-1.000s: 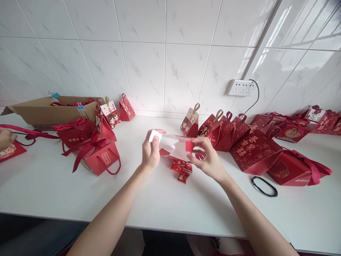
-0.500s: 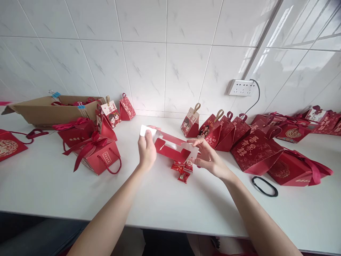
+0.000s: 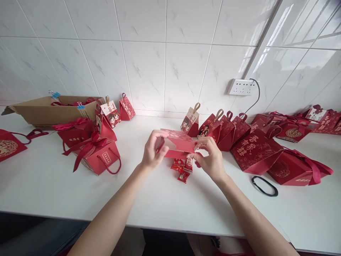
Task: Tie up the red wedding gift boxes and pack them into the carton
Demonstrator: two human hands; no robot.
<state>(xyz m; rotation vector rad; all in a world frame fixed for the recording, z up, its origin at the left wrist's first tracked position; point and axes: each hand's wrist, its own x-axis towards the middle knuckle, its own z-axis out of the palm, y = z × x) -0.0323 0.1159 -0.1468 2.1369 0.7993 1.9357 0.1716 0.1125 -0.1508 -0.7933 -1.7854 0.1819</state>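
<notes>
A partly folded red box (image 3: 179, 141) is held up over the white table, with printed patterns on its top panel and an opening facing me. My left hand (image 3: 155, 149) grips its left end, fingers behind and thumb near the opening. At the right end, my right hand (image 3: 209, 154) pinches the edge between thumb and fingers. Several small red wrapped candies (image 3: 183, 176) lie on the table just below and in front of the box.
Red gift boxes with ribbons (image 3: 97, 154) and a cardboard carton (image 3: 58, 110) stand on the left. Triangular boxes (image 3: 226, 131) and larger red boxes (image 3: 255, 151) line the right, near a black band (image 3: 264, 186). A socket strip (image 3: 242, 87) is on the tiled wall.
The box has turned so its patterned panel shows and its white end flap is out of sight. My left hand has moved right, and my right hand has closed on the box's right edge.
</notes>
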